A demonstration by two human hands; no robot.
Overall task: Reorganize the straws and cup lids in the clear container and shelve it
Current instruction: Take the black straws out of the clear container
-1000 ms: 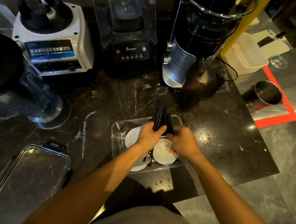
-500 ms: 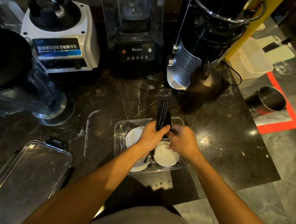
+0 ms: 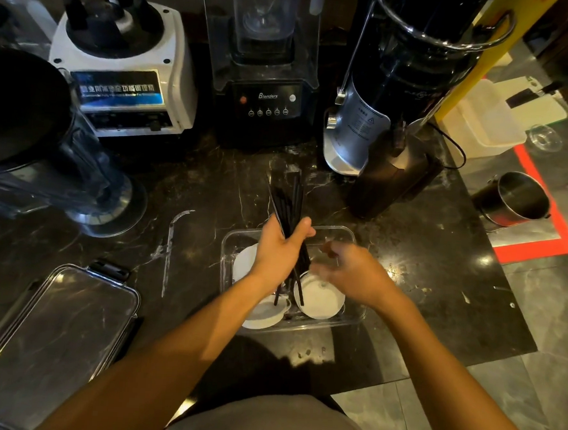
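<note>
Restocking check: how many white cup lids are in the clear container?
3 visible in the clear container: one cup lid at left, one at front left, one at front right. The left hand and black straws may hide others.

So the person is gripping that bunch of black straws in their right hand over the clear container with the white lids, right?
Not quite. The head view shows the left hand gripping the black straws; the right hand is beside them, blurred. The rest holds: they are over the clear container with the white lids.
</note>
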